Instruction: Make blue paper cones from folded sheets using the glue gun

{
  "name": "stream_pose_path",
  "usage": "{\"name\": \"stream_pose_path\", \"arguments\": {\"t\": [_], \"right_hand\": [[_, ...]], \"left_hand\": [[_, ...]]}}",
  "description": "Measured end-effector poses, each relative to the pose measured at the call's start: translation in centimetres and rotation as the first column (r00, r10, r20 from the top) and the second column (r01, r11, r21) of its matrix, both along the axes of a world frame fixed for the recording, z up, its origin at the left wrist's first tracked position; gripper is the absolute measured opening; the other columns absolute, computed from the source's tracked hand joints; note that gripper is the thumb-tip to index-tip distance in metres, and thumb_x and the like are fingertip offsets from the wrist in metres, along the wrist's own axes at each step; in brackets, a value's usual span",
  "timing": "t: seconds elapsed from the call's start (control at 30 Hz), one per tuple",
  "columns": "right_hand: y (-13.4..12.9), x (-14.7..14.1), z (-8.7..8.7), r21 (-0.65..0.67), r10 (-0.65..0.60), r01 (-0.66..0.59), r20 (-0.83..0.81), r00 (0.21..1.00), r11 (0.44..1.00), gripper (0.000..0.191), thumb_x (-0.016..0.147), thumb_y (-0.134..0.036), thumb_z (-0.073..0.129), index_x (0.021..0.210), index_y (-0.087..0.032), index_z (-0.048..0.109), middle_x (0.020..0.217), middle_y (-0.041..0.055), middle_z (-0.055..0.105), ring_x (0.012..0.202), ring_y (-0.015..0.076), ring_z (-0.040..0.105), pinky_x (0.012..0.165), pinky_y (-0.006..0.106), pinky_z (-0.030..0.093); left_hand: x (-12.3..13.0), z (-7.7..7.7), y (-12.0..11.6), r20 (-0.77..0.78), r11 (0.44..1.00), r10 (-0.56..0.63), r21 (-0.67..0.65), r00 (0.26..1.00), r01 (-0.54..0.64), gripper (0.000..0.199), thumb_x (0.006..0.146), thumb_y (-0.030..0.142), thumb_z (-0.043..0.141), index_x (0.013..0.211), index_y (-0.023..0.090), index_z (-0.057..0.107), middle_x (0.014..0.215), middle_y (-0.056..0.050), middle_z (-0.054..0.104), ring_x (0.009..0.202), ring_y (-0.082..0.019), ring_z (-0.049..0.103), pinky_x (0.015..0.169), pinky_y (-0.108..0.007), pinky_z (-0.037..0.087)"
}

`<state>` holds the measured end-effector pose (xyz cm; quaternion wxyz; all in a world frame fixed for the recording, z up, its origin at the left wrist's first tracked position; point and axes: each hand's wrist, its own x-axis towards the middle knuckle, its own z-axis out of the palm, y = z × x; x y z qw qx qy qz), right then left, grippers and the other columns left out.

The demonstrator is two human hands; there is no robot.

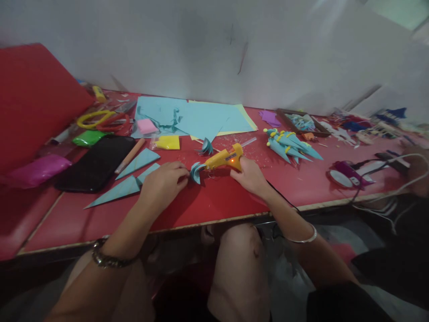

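My right hand (250, 175) is wrapped round the handle of a yellow hot glue gun (221, 158), its orange light lit and a clear glue stick (248, 142) showing behind it. The gun's nozzle points left, at a curled blue paper piece (197, 172). My left hand (166, 182) pinches that piece at its left side; the fingertips are partly hidden. A second curled blue paper piece (206, 146) lies just beyond the gun. Blue paper cones (117, 192) rest on the table left of my left hand.
A black phone (95, 164) and scissors (114, 121) lie to the left. Blue paper sheets (214, 117) are spread at the back by the wall. To the right are finished-looking blue cones with yellow trim (290, 145), a brown tray (321, 129) and cables (395, 165).
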<state>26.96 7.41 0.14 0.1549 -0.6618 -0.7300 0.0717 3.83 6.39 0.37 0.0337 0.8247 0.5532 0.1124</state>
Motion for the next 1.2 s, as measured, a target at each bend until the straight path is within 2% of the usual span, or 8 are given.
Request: {"name": "stream_pose_path", "arguments": {"t": [0.37,0.63,0.97,1.1,1.2], "right_hand": [[0.0,-0.3,-0.2,0.033,-0.009,0.009,0.007,1.0,0.999,0.021,0.074,-0.025,0.045,0.09,-0.014,0.052,0.085,0.0112,0.063,0.074,0.022,0.058,0.056,0.027,0.034],[0.1,-0.3,-0.4,0.061,-0.003,0.001,0.026,1.0,0.998,0.02,0.075,-0.025,0.044,0.09,-0.014,0.052,0.083,0.0107,0.063,0.073,0.0215,0.058,0.057,0.027,0.034],[0.1,-0.4,-0.1,0.075,-0.049,0.046,0.039,0.998,0.996,0.021,0.076,-0.025,0.044,0.092,-0.014,0.052,0.085,0.0122,0.063,0.074,0.0227,0.059,0.058,0.028,0.036],[-0.1,0.4,0.3,0.115,-0.089,0.088,0.002,0.996,0.989,0.02,0.075,-0.026,0.046,0.09,-0.014,0.052,0.086,0.0115,0.063,0.076,0.0226,0.059,0.059,0.028,0.037],[-0.3,1.5,0.6,0.156,-0.15,0.155,-0.048,0.988,0.976,0.021,0.072,-0.03,0.05,0.088,-0.015,0.053,0.08,0.0096,0.063,0.074,0.0225,0.059,0.058,0.028,0.038]], "left_hand": [[0.1,0.0,0.0,-0.002,1.0,-0.004,0.001,1.0,0.004,0.023,0.081,0.025,0.042,0.084,0.022,0.064,0.099,-0.001,0.064,0.091,-0.02,0.057,0.066,-0.029,0.04],[0.1,0.0,0.1,-0.004,1.0,-0.007,-0.004,1.0,0.007,0.023,0.08,0.025,0.041,0.083,0.024,0.064,0.1,-0.001,0.064,0.092,-0.019,0.057,0.068,-0.028,0.04],[0.0,0.0,0.1,0.005,1.0,-0.021,0.003,1.0,0.021,0.025,0.08,0.025,0.04,0.084,0.023,0.064,0.1,-0.002,0.064,0.092,-0.019,0.057,0.069,-0.029,0.042],[0.1,0.2,0.1,0.008,1.0,-0.026,0.004,1.0,0.026,0.026,0.08,0.025,0.039,0.083,0.023,0.064,0.1,-0.002,0.064,0.092,-0.019,0.057,0.071,-0.029,0.042],[0.0,0.1,0.1,0.013,1.0,-0.027,0.001,1.0,0.027,0.026,0.08,0.025,0.039,0.083,0.023,0.064,0.1,-0.002,0.065,0.092,-0.019,0.057,0.071,-0.029,0.042]]}}
